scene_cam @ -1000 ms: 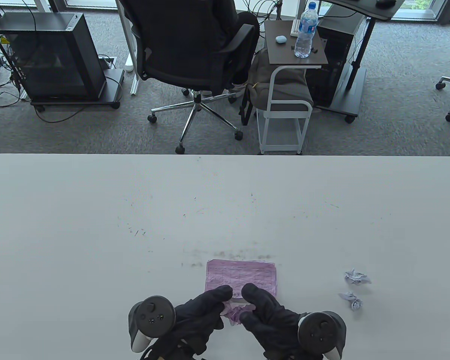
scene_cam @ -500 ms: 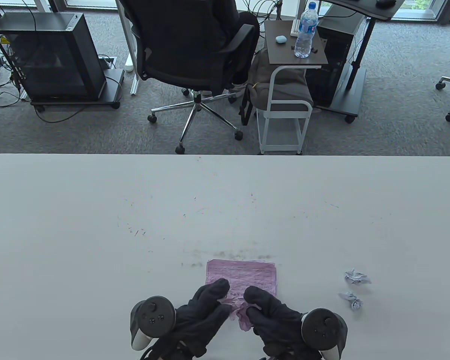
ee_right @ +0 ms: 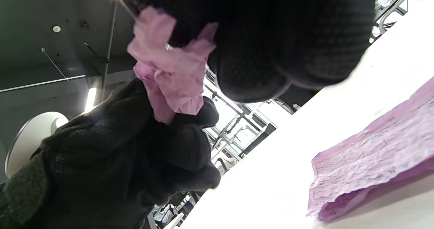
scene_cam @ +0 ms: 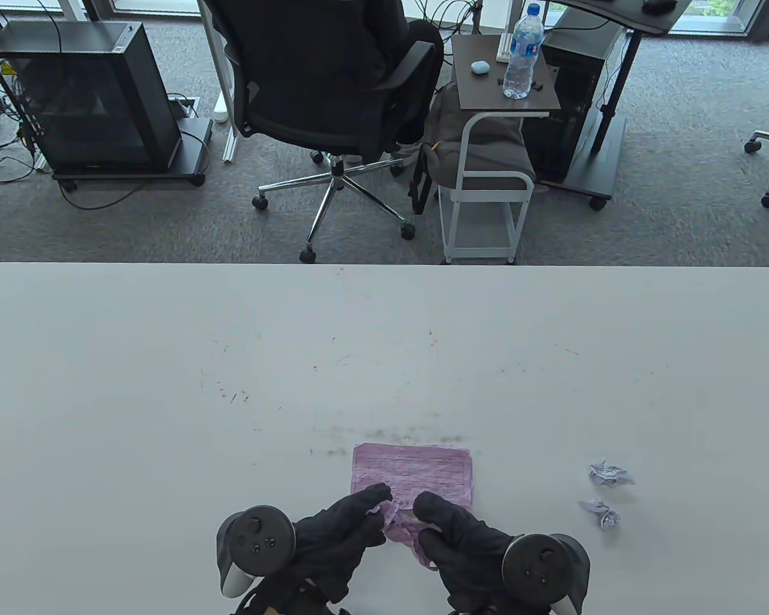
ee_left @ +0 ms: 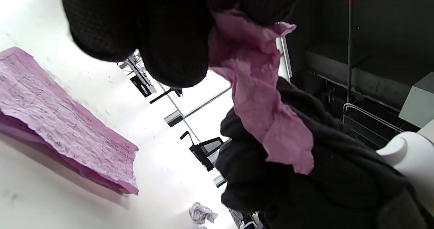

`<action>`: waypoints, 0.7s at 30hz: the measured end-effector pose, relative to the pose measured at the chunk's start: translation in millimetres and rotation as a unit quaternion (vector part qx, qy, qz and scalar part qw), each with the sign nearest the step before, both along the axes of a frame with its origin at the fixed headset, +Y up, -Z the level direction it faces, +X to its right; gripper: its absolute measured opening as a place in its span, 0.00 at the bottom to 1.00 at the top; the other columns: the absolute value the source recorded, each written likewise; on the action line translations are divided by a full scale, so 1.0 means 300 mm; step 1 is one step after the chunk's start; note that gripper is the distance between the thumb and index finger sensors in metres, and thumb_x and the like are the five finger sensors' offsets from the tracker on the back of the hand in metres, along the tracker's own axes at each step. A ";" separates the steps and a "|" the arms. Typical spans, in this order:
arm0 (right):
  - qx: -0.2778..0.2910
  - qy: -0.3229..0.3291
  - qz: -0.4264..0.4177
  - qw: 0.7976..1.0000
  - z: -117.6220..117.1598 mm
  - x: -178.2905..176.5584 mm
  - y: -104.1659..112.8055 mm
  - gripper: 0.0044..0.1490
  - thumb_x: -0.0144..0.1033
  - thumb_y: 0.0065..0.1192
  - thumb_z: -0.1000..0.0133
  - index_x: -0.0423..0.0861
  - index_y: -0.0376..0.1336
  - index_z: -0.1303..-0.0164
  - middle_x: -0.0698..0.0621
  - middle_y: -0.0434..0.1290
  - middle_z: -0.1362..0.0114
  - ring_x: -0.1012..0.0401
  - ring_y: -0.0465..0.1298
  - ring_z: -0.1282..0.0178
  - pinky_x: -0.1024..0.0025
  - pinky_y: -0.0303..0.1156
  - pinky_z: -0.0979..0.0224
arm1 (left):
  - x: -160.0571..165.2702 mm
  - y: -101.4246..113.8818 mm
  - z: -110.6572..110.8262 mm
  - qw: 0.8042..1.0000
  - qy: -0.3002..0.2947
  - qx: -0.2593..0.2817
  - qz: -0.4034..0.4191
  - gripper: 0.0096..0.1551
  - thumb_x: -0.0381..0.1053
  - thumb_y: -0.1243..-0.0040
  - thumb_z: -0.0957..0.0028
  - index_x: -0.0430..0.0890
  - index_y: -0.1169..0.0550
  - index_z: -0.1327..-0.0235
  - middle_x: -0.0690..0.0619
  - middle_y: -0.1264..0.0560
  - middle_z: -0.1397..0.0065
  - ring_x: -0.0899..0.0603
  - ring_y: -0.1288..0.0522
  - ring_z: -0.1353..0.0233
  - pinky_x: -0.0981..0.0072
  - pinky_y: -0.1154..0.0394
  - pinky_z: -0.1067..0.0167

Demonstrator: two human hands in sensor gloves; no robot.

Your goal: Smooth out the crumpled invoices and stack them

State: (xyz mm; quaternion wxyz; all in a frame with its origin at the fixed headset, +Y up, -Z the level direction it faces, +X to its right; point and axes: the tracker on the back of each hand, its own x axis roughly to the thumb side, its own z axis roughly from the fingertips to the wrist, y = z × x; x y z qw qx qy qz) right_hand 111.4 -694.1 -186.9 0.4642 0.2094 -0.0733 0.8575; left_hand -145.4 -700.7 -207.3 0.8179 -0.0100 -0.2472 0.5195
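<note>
Since a second ago the crumpled pink invoice [scene_cam: 405, 532] got pulled wider between the two hands, so it went from a tight wad to a stretched-out strip, and both hands slid back a bit toward the near edge of the desk [scene_cam: 166, 384]. Left hand [scene_cam: 336, 535] had its fingers [ee_left: 173, 49] clamped on one end of the paper, right hand [scene_cam: 464, 541] had its fingers [ee_right: 271, 53] clamped on the other end, and the strip hung between them, lifted off the desk as far as the wrist views showed. Just past the fingertips of both hands sat the flattened pink invoices [scene_cam: 413, 473], lying flat on the desk with wrinkled edges, looked like more than one sheet stacked in the right wrist view. Off to the right of the right hand's fingers, well apart, were two small crumpled white paper balls [scene_cam: 605, 493], near each other but not touching. Trackers were strapped on the backs of both hands.
</note>
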 end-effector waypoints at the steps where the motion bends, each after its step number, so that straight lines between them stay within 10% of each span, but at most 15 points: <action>1: -0.002 -0.006 0.004 1.000 -0.002 0.004 -0.002 0.30 0.29 0.67 0.44 0.39 0.61 0.33 0.40 0.77 0.42 0.53 0.83 0.56 0.64 0.83 0.58 | -0.008 -0.002 -0.001 1.000 0.013 -0.006 0.019 0.28 0.48 0.47 0.36 0.38 0.27 0.27 0.34 0.28 0.31 0.38 0.17 0.42 0.43 0.21 0.44; 11: -0.037 -0.027 0.026 0.999 -0.019 0.018 -0.024 0.30 0.28 0.67 0.44 0.39 0.60 0.32 0.39 0.77 0.42 0.53 0.83 0.56 0.64 0.83 0.58 | -0.063 -0.011 -0.014 0.987 0.041 -0.043 0.148 0.25 0.43 0.46 0.38 0.40 0.27 0.28 0.37 0.31 0.28 0.40 0.18 0.41 0.46 0.21 0.42; 21: -0.020 0.027 0.133 0.991 -0.011 -0.002 -0.012 0.52 0.58 0.63 0.45 0.40 0.48 0.22 0.29 0.56 0.22 0.37 0.68 0.34 0.46 0.74 0.40 | 0.015 0.044 0.023 0.994 0.013 0.098 -0.052 0.24 0.42 0.43 0.39 0.39 0.25 0.30 0.37 0.27 0.33 0.42 0.16 0.44 0.46 0.20 0.44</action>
